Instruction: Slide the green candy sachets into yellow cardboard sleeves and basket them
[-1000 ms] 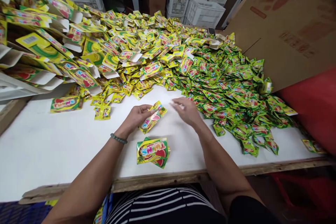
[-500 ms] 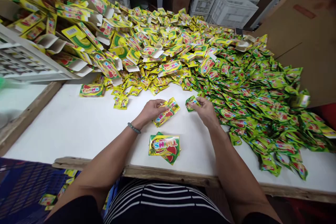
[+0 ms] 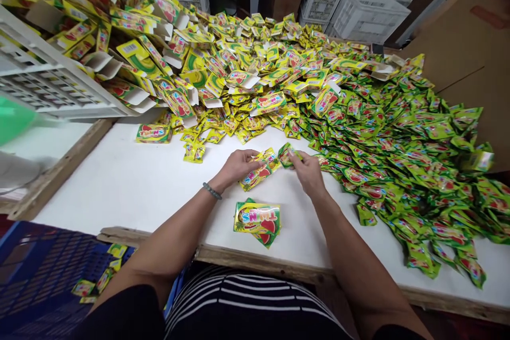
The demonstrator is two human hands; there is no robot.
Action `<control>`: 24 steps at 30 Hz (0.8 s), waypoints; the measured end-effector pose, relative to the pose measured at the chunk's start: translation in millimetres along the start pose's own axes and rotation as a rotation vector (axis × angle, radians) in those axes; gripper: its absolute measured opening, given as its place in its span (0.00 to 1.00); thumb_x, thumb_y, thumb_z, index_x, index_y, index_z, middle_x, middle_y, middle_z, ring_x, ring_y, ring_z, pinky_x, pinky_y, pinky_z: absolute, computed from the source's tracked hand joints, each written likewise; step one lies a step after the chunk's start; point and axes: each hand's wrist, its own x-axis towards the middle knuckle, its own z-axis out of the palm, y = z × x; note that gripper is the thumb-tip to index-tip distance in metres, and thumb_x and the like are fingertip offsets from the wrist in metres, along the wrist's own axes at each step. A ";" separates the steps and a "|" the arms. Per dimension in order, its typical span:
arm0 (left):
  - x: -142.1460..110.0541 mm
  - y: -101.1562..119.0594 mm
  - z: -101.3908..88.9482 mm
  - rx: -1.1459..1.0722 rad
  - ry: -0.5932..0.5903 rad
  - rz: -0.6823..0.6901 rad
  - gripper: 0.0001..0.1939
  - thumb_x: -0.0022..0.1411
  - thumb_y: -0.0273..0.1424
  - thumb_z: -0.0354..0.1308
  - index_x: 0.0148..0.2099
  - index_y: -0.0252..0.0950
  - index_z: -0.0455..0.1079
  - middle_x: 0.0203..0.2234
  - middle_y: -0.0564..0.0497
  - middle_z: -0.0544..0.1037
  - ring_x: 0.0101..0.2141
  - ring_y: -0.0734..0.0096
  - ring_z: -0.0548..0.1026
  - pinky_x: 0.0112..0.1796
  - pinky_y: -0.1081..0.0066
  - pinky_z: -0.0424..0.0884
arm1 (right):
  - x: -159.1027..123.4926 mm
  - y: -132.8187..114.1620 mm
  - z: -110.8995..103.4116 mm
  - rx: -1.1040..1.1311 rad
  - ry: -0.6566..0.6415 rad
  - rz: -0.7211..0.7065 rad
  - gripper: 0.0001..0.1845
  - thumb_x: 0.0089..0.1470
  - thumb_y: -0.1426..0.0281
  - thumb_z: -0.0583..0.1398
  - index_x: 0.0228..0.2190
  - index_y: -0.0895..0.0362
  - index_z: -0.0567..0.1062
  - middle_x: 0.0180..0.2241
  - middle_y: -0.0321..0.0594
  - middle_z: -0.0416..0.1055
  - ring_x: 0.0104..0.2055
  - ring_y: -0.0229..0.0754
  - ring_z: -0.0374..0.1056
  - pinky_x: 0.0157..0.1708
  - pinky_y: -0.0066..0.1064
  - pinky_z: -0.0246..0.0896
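My left hand (image 3: pixel 238 166) is closed round a small yellow candy box (image 3: pixel 261 170) printed with fruit, held slanted just above the white tabletop. In my right hand (image 3: pixel 308 171) a green candy packet (image 3: pixel 286 155) is pinched between thumb and fingers, close to the upper right end of the box. Nearer my body, two flat pieces lie crossed on the table: a yellow TWINS carton (image 3: pixel 258 218) on top of a green one (image 3: pixel 268 237). Another TWINS box (image 3: pixel 153 133) and a yellow packet (image 3: pixel 194 152) lie to the left.
A heap of yellow packets and open cartons (image 3: pixel 239 79) covers the back, and green packets (image 3: pixel 382 143) pile at the right. A white crate (image 3: pixel 67 79) holds more cartons at left. Below the wooden table edge (image 3: pixel 255 259) stands a blue crate (image 3: pixel 35 271) with several boxes.
My right hand has brought the green packet left, closer to the end of the box in my left hand. The whole view has shifted slightly.
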 end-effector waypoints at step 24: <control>-10.3 15.9 2.6 -0.251 -0.142 -0.029 0.30 0.37 0.41 0.77 0.41 0.29 0.78 0.26 0.49 0.81 0.25 0.73 0.76 0.28 0.75 0.69 | -16.6 -26.8 -3.6 -0.039 -0.041 -0.312 0.16 0.49 0.54 0.66 0.23 0.53 0.77 0.26 0.37 0.71 0.30 0.40 0.63 0.30 0.34 0.56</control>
